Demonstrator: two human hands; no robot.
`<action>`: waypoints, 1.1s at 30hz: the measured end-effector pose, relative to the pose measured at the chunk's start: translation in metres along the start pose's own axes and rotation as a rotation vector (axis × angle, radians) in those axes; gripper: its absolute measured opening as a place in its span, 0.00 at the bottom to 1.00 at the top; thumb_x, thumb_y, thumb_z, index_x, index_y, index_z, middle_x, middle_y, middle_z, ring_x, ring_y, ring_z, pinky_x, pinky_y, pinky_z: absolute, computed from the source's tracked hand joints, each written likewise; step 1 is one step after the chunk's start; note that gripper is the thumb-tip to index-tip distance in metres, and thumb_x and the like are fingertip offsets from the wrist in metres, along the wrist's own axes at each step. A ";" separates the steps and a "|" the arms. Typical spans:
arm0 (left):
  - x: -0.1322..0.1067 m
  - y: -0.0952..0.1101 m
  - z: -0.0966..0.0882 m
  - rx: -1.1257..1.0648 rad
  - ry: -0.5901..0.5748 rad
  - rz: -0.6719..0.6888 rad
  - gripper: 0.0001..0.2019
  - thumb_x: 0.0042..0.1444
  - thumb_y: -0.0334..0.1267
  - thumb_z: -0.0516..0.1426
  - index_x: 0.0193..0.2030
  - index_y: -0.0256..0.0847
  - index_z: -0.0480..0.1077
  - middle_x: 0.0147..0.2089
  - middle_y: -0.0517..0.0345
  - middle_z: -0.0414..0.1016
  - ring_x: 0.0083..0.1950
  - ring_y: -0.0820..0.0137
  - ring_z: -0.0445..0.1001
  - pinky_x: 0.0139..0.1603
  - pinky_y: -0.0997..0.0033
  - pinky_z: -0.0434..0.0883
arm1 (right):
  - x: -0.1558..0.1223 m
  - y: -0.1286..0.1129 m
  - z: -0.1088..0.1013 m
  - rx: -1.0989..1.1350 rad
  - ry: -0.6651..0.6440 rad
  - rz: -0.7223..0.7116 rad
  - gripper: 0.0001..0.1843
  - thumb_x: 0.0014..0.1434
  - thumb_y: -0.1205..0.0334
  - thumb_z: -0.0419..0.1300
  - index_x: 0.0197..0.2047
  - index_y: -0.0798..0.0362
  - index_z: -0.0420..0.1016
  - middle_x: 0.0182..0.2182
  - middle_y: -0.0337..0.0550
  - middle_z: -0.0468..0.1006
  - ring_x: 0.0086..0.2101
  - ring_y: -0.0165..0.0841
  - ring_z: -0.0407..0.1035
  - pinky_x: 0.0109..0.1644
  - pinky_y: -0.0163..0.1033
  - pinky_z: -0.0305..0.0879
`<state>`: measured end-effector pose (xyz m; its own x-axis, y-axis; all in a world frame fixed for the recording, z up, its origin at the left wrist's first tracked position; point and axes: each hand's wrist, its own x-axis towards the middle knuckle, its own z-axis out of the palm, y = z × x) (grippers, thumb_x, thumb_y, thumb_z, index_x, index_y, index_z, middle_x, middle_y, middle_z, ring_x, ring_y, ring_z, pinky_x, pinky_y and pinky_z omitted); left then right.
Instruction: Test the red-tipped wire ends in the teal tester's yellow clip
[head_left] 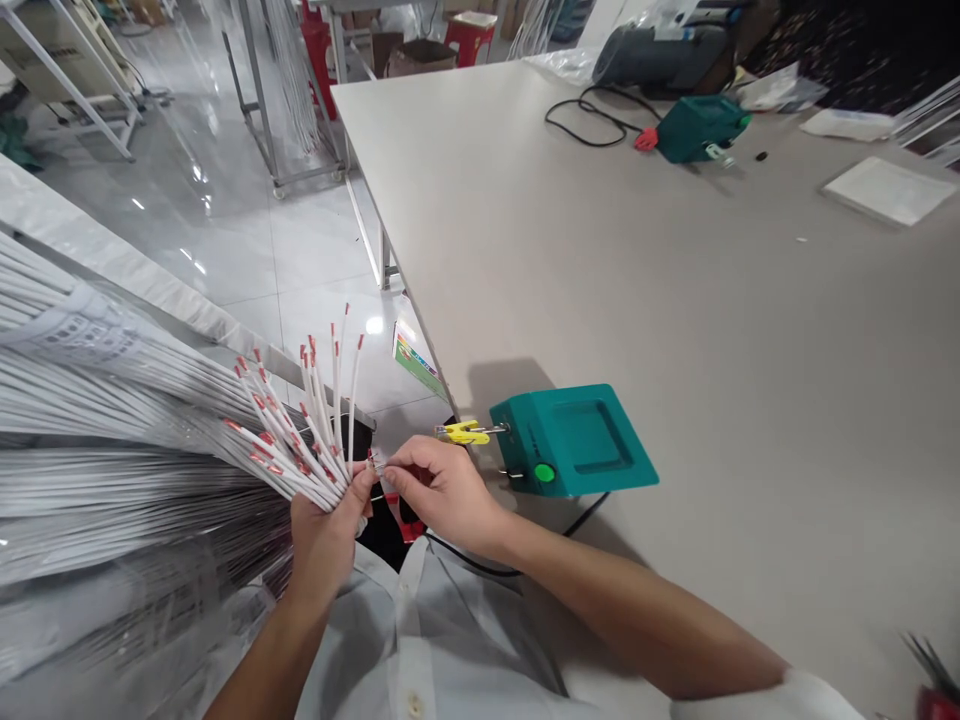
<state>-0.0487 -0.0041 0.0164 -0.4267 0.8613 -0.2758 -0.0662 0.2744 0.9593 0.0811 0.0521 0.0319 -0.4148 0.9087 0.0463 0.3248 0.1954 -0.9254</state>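
Note:
My left hand is closed around a bundle of white wires with bare, copper-red ends fanning upward. Its thumb and forefinger meet close to the fingertips of my right hand. That right hand is pinched on a thin piece too small to name, beside the bundle. Just past it, on the table edge, sits a teal box with a green button. A yellow clip is attached at the box's left side, close above my right knuckles.
Long white wire bundles lie on a rack to the left. A second teal box, a black cable and a white tray are at the back of the table. Red stools stand beyond it.

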 end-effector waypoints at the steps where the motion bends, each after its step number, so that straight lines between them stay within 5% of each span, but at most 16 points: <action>1: 0.000 -0.001 0.000 -0.002 0.007 0.003 0.09 0.46 0.40 0.60 0.30 0.36 0.74 0.19 0.63 0.66 0.21 0.77 0.61 0.21 0.76 0.60 | -0.002 0.001 -0.001 -0.008 0.020 -0.018 0.09 0.55 0.66 0.54 0.26 0.55 0.72 0.24 0.40 0.72 0.27 0.28 0.66 0.31 0.33 0.61; 7: 0.000 0.005 0.002 0.067 -0.033 0.008 0.08 0.45 0.40 0.61 0.27 0.36 0.74 0.18 0.63 0.65 0.21 0.75 0.62 0.22 0.75 0.61 | -0.004 0.003 -0.005 -0.084 0.075 -0.216 0.09 0.58 0.63 0.52 0.39 0.54 0.71 0.35 0.47 0.74 0.33 0.31 0.68 0.37 0.36 0.66; 11: -0.001 0.013 -0.001 0.164 -0.151 0.035 0.07 0.47 0.38 0.59 0.24 0.36 0.72 0.17 0.64 0.64 0.22 0.75 0.62 0.24 0.75 0.61 | 0.001 0.005 -0.005 -0.346 -0.019 -0.419 0.11 0.59 0.67 0.48 0.34 0.56 0.71 0.31 0.47 0.75 0.31 0.31 0.68 0.34 0.36 0.65; 15: 0.000 0.013 -0.002 0.194 -0.133 0.047 0.08 0.47 0.39 0.59 0.22 0.37 0.71 0.16 0.65 0.62 0.20 0.76 0.59 0.22 0.76 0.60 | 0.004 0.002 -0.008 -0.629 -0.131 -0.530 0.11 0.57 0.67 0.48 0.28 0.56 0.70 0.25 0.45 0.71 0.25 0.31 0.64 0.28 0.35 0.59; 19: 0.002 0.010 -0.002 0.167 -0.185 0.070 0.06 0.47 0.38 0.59 0.26 0.37 0.73 0.17 0.65 0.63 0.19 0.77 0.58 0.21 0.76 0.59 | 0.006 -0.003 -0.015 -0.457 -0.229 -0.285 0.10 0.55 0.68 0.51 0.24 0.56 0.68 0.23 0.41 0.69 0.23 0.27 0.61 0.26 0.31 0.56; 26: 0.001 0.012 -0.010 0.173 -0.274 0.051 0.07 0.47 0.38 0.60 0.24 0.37 0.71 0.19 0.64 0.63 0.22 0.76 0.61 0.22 0.76 0.61 | 0.012 0.006 -0.023 0.293 -0.572 0.357 0.11 0.55 0.60 0.51 0.30 0.57 0.72 0.12 0.31 0.62 0.13 0.23 0.55 0.16 0.28 0.50; 33: 0.002 0.010 -0.012 0.161 -0.337 0.038 0.06 0.46 0.38 0.61 0.25 0.37 0.72 0.20 0.63 0.64 0.22 0.76 0.60 0.21 0.77 0.60 | 0.001 0.014 -0.017 0.512 -0.582 0.528 0.09 0.52 0.62 0.53 0.24 0.56 0.68 0.11 0.30 0.62 0.12 0.22 0.55 0.15 0.28 0.50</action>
<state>-0.0614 -0.0049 0.0266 -0.1036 0.9573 -0.2700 0.0980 0.2800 0.9550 0.0994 0.0618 0.0250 -0.7252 0.4791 -0.4945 0.2361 -0.5016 -0.8322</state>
